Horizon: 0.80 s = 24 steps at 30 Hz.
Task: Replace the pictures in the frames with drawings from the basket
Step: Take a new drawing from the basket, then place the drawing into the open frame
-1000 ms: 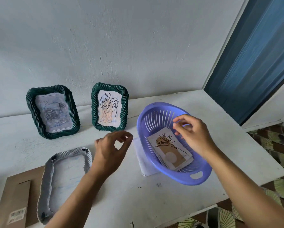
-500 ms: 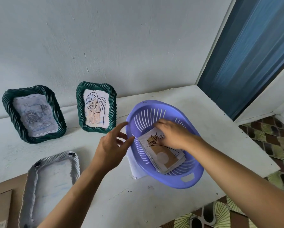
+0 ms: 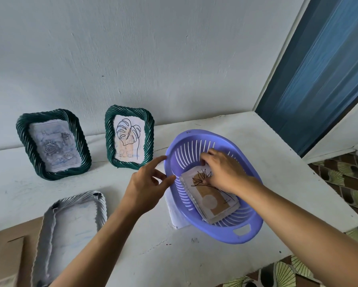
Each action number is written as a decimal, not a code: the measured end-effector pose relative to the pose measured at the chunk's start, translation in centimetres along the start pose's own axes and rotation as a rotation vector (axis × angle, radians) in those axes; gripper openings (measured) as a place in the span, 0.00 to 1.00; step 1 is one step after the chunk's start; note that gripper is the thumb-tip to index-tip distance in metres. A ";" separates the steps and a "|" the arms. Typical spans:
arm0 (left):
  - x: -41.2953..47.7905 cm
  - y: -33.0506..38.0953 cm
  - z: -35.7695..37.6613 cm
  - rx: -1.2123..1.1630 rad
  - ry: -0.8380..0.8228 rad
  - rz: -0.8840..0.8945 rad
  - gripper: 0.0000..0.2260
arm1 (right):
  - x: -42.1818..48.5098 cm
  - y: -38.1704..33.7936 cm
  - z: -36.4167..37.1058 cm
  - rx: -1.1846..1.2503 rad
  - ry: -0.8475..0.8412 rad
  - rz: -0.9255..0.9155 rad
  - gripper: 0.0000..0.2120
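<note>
Right of centre, the drawings lie stacked in the basket, long axis upper left to lower right. The right hand curls over their upper end; the left hand, spread and empty, touches the left rim.

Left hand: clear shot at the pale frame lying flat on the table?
Probably yes. The left hand is open and empty by the basket rim; the pale frame lies uncovered just beside that forearm.
</note>
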<state>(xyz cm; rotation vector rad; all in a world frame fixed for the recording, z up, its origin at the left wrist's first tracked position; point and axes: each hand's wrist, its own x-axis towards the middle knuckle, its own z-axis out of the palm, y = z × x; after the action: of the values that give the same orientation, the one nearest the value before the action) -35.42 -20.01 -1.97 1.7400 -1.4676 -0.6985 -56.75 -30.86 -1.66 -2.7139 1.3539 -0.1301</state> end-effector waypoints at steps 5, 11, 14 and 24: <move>-0.1 0.0 -0.2 0.023 0.001 -0.011 0.25 | -0.3 0.5 -0.8 0.191 0.077 0.065 0.12; -0.2 0.5 0.0 0.016 -0.004 -0.014 0.25 | -1.6 -0.8 -3.1 0.698 0.287 0.242 0.02; -0.3 0.7 0.0 0.004 -0.022 -0.021 0.24 | -2.4 -2.0 -3.9 0.863 0.391 0.266 0.03; -4.0 2.4 -4.3 -0.142 0.126 0.157 0.14 | -2.7 -9.1 -7.2 1.143 0.430 0.173 0.02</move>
<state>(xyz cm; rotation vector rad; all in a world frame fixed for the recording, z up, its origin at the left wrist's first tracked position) -34.19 -15.42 2.28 1.5156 -1.4153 -0.5857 -52.09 -23.66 6.64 -1.6304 1.0544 -1.1186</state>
